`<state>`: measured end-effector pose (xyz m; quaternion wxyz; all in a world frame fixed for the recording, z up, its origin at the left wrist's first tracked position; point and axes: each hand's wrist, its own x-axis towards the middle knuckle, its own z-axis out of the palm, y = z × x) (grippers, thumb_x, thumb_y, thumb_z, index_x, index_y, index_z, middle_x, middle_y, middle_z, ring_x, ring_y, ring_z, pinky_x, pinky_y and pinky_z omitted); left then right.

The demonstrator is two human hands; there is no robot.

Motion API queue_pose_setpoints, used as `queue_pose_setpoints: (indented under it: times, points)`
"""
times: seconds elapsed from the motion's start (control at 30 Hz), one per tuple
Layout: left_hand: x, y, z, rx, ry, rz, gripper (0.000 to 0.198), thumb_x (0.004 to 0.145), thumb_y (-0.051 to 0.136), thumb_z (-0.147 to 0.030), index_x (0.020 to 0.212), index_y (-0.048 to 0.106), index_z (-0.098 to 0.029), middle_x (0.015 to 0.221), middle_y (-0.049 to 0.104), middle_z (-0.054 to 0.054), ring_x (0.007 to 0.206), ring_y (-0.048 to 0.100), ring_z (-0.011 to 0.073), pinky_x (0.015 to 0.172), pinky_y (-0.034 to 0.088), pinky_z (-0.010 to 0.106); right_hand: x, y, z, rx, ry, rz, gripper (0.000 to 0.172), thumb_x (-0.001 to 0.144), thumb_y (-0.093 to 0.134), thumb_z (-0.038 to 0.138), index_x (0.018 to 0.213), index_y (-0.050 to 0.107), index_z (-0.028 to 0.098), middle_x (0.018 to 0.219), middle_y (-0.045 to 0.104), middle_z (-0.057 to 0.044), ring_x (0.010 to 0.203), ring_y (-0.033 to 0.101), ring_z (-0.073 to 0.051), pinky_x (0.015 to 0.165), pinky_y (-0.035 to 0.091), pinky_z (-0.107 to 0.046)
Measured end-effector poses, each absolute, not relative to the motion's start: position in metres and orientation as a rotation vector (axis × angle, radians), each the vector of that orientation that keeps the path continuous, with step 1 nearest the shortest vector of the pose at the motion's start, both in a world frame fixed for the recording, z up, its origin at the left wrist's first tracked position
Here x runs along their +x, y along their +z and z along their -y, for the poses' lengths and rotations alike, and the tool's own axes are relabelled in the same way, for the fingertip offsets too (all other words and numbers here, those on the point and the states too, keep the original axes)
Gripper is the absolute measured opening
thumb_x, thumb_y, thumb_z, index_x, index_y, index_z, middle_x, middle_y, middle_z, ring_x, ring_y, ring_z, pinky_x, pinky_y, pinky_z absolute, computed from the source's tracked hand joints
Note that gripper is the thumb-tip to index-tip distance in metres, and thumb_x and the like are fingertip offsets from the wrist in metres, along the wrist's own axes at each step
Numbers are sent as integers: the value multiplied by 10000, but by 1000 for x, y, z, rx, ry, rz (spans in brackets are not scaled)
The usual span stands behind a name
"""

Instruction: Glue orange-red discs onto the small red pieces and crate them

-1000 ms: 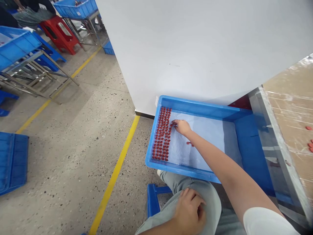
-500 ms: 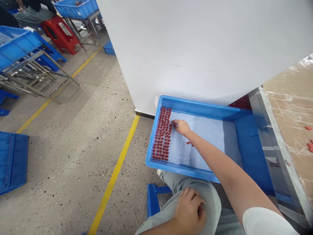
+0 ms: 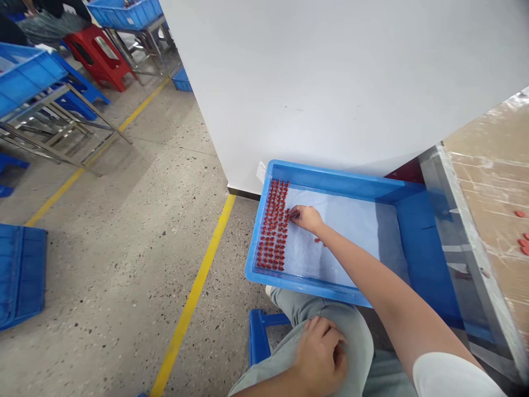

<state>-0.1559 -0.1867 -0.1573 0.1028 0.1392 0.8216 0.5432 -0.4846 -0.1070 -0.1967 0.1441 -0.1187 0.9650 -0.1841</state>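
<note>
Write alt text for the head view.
The right hand touches the neat rows of small red pieces along one side of a paper-lined blue plastic tray. The left hand rests curled on the person's grey-trousered thigh.

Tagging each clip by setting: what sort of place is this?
Probably a factory or workshop floor: yellow lane lines on speckled concrete, blue crates on steel stands, and small red parts laid in neat rows in a blue tray beside the right hand.
</note>
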Motion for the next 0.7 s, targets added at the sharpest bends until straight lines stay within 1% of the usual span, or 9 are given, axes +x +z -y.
queue_pose_setpoints:
  times: [0.37,0.53,0.7]
  points:
    - [-158,-156,187,421,1587,-2422,364,628,567,-44,938,594,-234,910,590,41,860,524,222,718,414,381,-483,-197,111,-321,-529,-2802,223,754,631,262,973,672,260,935,746,25,872,690,-163,742,504,-246]
    - [-157,-157,186,409,1621,-2430,364,625,564,-40,934,598,-229,906,592,46,858,519,223,722,415,382,-483,-195,109,-346,-498,-2823,220,769,622,285,982,674,263,951,743,25,872,687,-165,754,504,-253]
    - [-157,-157,187,442,1603,-2447,359,627,576,-55,941,590,-229,907,592,50,848,518,228,710,417,387,-483,-189,102,-458,-449,-2836,287,793,579,232,1054,673,308,1016,733,52,895,682,-152,806,494,-261]
